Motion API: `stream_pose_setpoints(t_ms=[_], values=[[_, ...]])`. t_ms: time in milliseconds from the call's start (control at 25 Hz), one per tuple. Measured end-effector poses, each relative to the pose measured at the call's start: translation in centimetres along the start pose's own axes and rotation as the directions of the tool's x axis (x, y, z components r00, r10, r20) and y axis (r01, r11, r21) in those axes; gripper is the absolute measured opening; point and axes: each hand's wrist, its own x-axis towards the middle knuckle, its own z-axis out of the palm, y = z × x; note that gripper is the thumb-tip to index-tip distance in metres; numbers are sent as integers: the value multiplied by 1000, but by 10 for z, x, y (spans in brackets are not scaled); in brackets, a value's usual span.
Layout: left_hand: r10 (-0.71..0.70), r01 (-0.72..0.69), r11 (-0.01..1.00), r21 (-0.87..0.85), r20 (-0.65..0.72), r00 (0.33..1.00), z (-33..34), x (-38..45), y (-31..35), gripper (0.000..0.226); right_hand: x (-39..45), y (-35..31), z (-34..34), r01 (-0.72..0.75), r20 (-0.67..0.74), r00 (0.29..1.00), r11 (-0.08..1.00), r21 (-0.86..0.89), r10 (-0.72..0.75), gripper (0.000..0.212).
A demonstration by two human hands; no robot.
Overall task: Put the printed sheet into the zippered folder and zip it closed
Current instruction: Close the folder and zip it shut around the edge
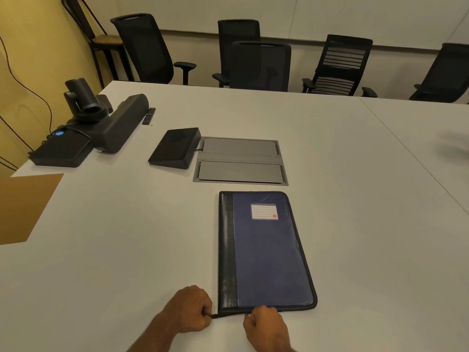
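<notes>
Blue-and-black leatherette zippered folder: closed, flat on white table, near edge, white label card on cover. Printed sheet: not visible.

Left hand: fingers curled, pinching black zipper tail end at near-left corner of folder.

Right hand: fingers curled at near edge of folder, on zipper track; exact grip not discernible. Hands close together, not touching.

Beyond folder: grey recessed cable hatch, black wedge-shaped console beside it. Far left: black conference camera. Black mesh office chairs along far side.
</notes>
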Motion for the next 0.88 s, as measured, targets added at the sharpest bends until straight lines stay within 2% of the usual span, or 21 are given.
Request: stream_pose_setpoints(t_ms=[520, 720, 880], values=[[-9, 7, 998, 57, 33, 999, 2, 7, 0, 26, -2, 71, -44, 25, -149, 989, 1000, -7, -26, 35], [-9, 7, 998, 67, 20, 1000, -2, 7, 0, 25, 5, 105, -64, -37, -184, 983, 998, -49, 28, 31], [36, -45, 990, 136, 69, 997, -4, 9, 0, 26, 9, 130, -73, -67, -241, 968, 998, 15, 69, 34]])
